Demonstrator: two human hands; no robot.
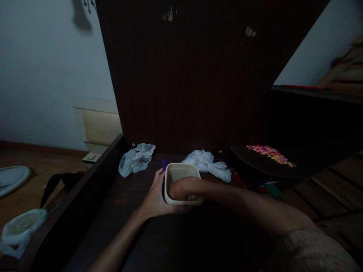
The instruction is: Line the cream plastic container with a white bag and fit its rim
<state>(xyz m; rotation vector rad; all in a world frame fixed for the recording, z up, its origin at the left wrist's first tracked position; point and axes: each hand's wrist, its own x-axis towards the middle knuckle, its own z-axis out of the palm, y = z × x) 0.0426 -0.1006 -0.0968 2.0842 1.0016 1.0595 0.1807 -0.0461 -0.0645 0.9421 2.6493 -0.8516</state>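
Note:
A cream rounded-square container (182,166) is tilted so that its opening faces me, over the dark wooden surface (113,211). My left hand (157,198) is wrapped round its left side and underside. From the right, my right hand (181,187) reaches inside the container; its fingers are hidden in there, so what they hold, if anything, does not show. A purple object (163,164) sticks up just behind the container at its left. One crumpled white plastic bag (136,159) lies to the left, and another white bag (208,164) lies behind the container to the right.
A tall dark panel (193,83) rises at the back. Pink and yellow small pieces (270,154) lie on a dark shelf at the right. A raised side board (82,196) edges the surface on the left. Beyond it, a bag-lined bowl (24,224) stands lower down.

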